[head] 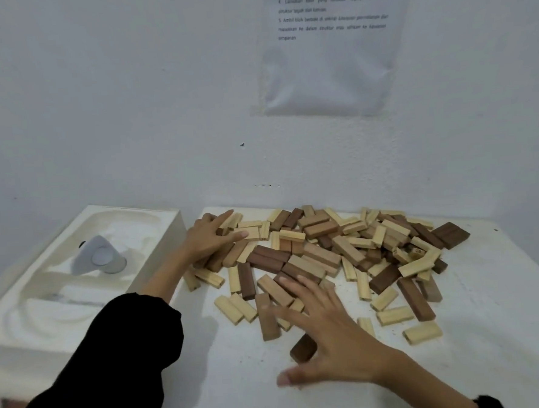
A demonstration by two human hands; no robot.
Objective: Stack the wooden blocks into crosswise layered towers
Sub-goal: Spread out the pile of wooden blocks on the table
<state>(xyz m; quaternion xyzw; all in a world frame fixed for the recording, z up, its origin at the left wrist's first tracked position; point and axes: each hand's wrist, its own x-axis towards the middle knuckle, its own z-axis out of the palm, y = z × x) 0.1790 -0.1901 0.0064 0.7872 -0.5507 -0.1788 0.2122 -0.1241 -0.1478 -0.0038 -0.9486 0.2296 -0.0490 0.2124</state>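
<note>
Hovering over the near edge of the heap, the right hand is hanging spread and slack, fingers straight and fanned, grasping nothing. Under and beyond it, the loose heap of pale and brown rectangular wooden blocks is lying scattered flat across the white bench, and no tower is standing anywhere, so the building looks not yet begun. The left hand is pressing down flat with straight fingers on the blocks at the heap's far left corner, well beyond the right hand and off to its thumb side, and it is gripping none of them.

Here is what the first pick is turning on, I'd say. A mid-brown oblong wooden block is lying apart from the heap just off the right forefinger, its long axis running away from the person, near end to far end. Whether the fingertip is touching it, I cannot tell. A dark brown wooden block is peeking out right beneath the right palm, between thumb and forefinger, with its far end hidden under the hand. Both are sitting much nearer the right hand than the left, so the right looks the likelier one to lift a piece, closing across the narrow sides.

Out past the left forearm, a cream moulded tray is sitting beside the bench with a grey rounded object in it, and a printed sheet is hanging on the wall beyond both hands.
</note>
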